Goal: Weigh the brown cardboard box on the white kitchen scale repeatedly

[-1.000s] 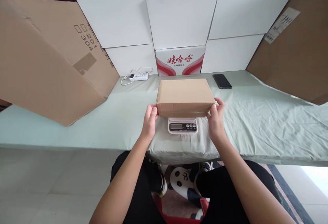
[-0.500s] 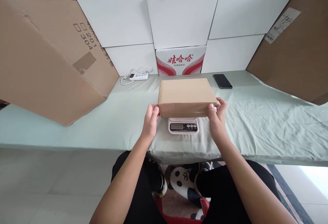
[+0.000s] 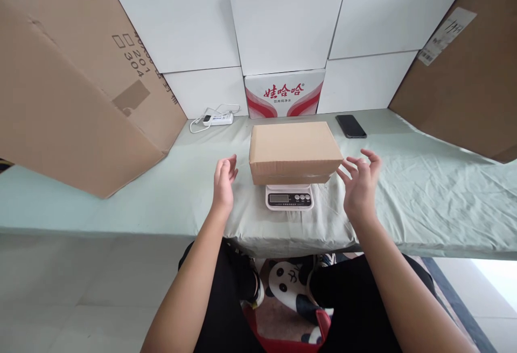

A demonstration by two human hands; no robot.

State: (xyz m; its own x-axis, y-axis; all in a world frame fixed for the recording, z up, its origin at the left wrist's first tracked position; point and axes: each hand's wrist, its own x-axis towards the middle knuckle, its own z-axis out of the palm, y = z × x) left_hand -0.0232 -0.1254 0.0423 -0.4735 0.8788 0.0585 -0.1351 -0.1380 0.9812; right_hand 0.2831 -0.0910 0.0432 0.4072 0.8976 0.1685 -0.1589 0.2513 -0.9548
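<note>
A closed cardboard box rests on a small digital scale, which stands near the front edge of the desk at its middle. The box overhangs the scale's platform on every side; only the display panel and buttons show beneath its front face. The left hand hovers just beside the box's left end, fingers spread and slightly curled, touching nothing. The right hand hovers just beside the right end, fingers likewise spread and empty, apart from the cardboard. The box thus stands free, carried by the scale alone.

The step in hand appears to be the weighing: the load is set down and released so that the reading can settle. The next move would call for both hands to stay off the box and the cloth about the scale until the display is read, since any touch would falsify the figure; the digits are too small to read here.

Toward the rear edge lie a dark phone, right of the box, and a white power strip with its cable, left. White cartons and a red-printed carton stand along the rear edge; large brown cardboard sheets lean at either end.
</note>
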